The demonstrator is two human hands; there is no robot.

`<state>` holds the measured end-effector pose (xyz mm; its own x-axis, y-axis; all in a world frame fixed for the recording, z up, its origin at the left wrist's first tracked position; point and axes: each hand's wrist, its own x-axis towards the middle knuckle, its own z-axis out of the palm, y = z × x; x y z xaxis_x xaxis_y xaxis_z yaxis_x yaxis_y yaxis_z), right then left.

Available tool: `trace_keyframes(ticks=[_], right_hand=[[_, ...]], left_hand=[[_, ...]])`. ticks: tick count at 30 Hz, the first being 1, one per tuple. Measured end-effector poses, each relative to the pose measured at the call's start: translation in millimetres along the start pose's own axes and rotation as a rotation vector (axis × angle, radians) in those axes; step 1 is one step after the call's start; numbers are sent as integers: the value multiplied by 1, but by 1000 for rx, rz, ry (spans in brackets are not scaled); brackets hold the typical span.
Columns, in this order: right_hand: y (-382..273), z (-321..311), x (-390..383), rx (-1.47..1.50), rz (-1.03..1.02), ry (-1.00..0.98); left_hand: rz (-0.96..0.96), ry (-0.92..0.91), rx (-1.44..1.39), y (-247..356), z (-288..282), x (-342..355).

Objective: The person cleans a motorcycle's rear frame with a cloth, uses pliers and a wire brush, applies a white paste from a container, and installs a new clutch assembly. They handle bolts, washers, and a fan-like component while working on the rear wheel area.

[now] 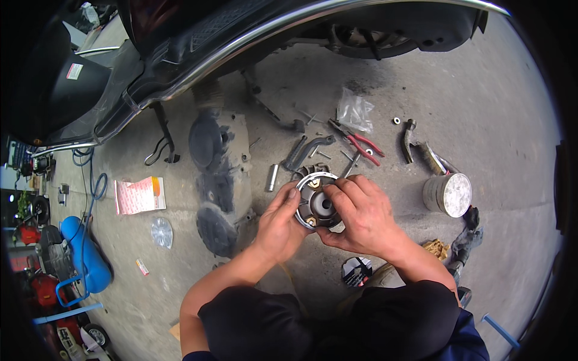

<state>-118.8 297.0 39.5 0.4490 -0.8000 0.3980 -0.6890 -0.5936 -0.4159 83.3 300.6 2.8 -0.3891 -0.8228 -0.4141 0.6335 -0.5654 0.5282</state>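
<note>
Both hands hold a round metal part, seemingly a scooter variator [307, 206], in front of me above the floor. It has a bright rim, a dark hub with a centre hole, and brass-coloured pieces near its edge. My left hand [280, 219] is closed round its left side, thumb on the rim. My right hand [358, 210] grips its right side, fingertips reaching over the face and thumb low at the edge. Just beyond it lies a dark curved metal piece [312, 169], partly hidden by the variator. A silver socket [273, 177] lies left of that.
A dark scooter [241, 36] spans the far side. On the concrete are a long engine cover [220, 180], red-handled pliers [363, 146], a plastic bag [355, 111], a hammer [409, 141], a white can [448, 195] and a paper packet [139, 195]. A blue tank [87, 256] stands left.
</note>
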Motion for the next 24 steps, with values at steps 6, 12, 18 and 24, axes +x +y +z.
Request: trace_keyframes(ticks=[6, 12, 18, 24], right_hand=[[3, 2, 3, -11, -71, 55], [4, -1, 6, 51, -76, 123], [22, -35, 4, 66, 35, 199], [32, -44, -2, 24, 66, 267]], left_hand=[[5, 28, -25, -1, -2, 1], [-4, 20, -29, 2, -1, 0], [-23, 30, -1, 5, -3, -1], [-32, 42, -69, 4, -3, 2]])
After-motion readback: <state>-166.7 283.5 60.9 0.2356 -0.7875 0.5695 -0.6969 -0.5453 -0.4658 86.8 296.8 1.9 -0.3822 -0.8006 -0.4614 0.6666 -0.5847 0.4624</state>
